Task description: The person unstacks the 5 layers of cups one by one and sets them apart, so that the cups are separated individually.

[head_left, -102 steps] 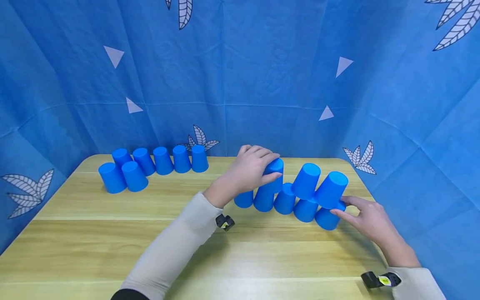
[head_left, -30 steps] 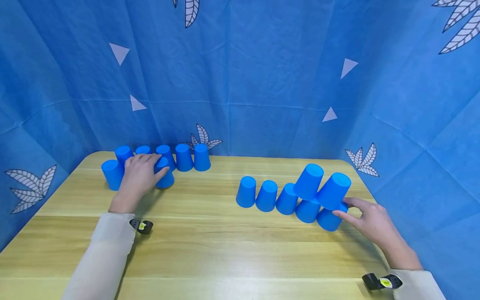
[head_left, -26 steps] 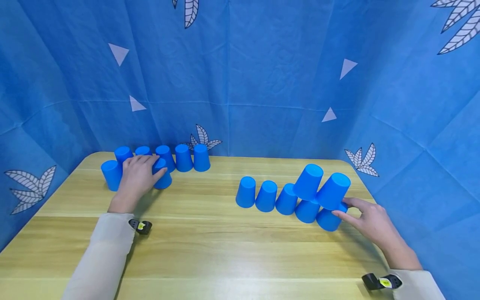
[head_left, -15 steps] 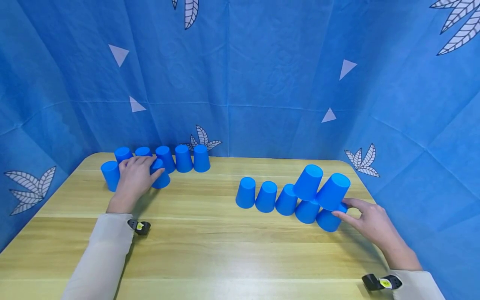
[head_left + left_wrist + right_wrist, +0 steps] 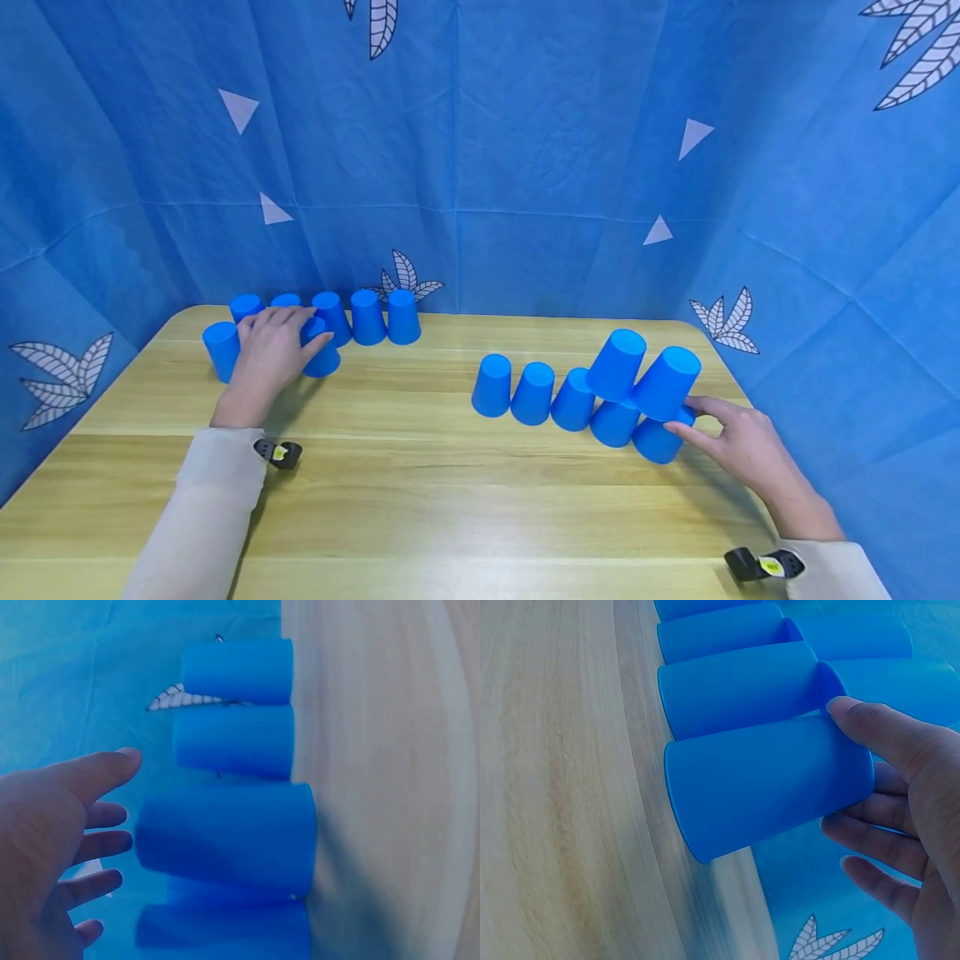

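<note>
At the left group of upside-down blue cups, my left hand (image 5: 272, 350) hovers at the top of the front right cup (image 5: 322, 354). In the left wrist view its fingers spread loosely, with a small gap between the fingertips and the cup. Over at the right, my right hand (image 5: 738, 442) pinches the top of the end cup (image 5: 769, 787) in the lower row, thumb on one side and fingers on the other. Two cups form an upper layer: one (image 5: 617, 365) and another (image 5: 667, 383) straddle the lower row. My left hand hides part of the left group.
Several cups, such as one (image 5: 403, 317), line the back left of the wooden table (image 5: 465, 517). The lower right row continues leftward to a cup (image 5: 492, 385). A blue patterned cloth (image 5: 525, 150) hangs behind and at the sides.
My left hand has carried a cup from above the right row to the left group and stood it there, shifting it slightly left. Its fingers have let go. The right hand has stayed put.
</note>
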`<state>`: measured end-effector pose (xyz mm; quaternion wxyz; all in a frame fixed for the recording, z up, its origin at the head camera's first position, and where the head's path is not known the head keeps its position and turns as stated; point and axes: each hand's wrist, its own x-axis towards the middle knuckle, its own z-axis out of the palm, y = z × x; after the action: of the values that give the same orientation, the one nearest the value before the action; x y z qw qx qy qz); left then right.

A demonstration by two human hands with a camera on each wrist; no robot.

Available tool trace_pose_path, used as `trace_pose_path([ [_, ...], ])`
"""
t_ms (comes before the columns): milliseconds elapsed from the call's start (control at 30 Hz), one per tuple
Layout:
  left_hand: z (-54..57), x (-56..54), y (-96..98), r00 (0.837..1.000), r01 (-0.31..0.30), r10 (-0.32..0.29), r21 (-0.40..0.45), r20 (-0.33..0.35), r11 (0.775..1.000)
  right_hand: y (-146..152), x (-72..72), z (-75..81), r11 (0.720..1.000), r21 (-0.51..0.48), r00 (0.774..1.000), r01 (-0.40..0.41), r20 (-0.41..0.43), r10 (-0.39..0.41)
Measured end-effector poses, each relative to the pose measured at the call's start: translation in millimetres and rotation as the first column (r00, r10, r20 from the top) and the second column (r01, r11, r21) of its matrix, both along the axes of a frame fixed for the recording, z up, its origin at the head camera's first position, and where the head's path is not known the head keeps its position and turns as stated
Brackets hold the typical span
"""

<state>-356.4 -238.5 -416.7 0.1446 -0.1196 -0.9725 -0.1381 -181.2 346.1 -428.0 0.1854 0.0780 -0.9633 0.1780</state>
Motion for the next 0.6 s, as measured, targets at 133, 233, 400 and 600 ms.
trace_pose_path([
  [133,8.6,5.1,9.0,1.000,0.027,-0.026,-0.009,0.016,1.000,0.5,1.1,-0.2,1.000,-0.004,1.000,0.007,0.017,-0.007],
  [233,13.0,8.9,16.8,0.998,0.057,-0.057,-0.009,0.008,0.998,0.9,1.5,-0.5,1.000,-0.005,1.000,0.006,0.022,-0.006],
  [400,16.0,13.6,31.0,0.991,0.132,-0.132,-0.010,-0.034,0.991,0.8,1.7,-0.2,1.000,-0.002,0.999,0.010,0.036,-0.009],
  [600,20.6,20.5,47.7,0.976,0.214,-0.214,0.001,-0.052,0.977,1.6,-0.4,0.5,1.000,0.009,1.000,-0.003,0.014,0.003],
])
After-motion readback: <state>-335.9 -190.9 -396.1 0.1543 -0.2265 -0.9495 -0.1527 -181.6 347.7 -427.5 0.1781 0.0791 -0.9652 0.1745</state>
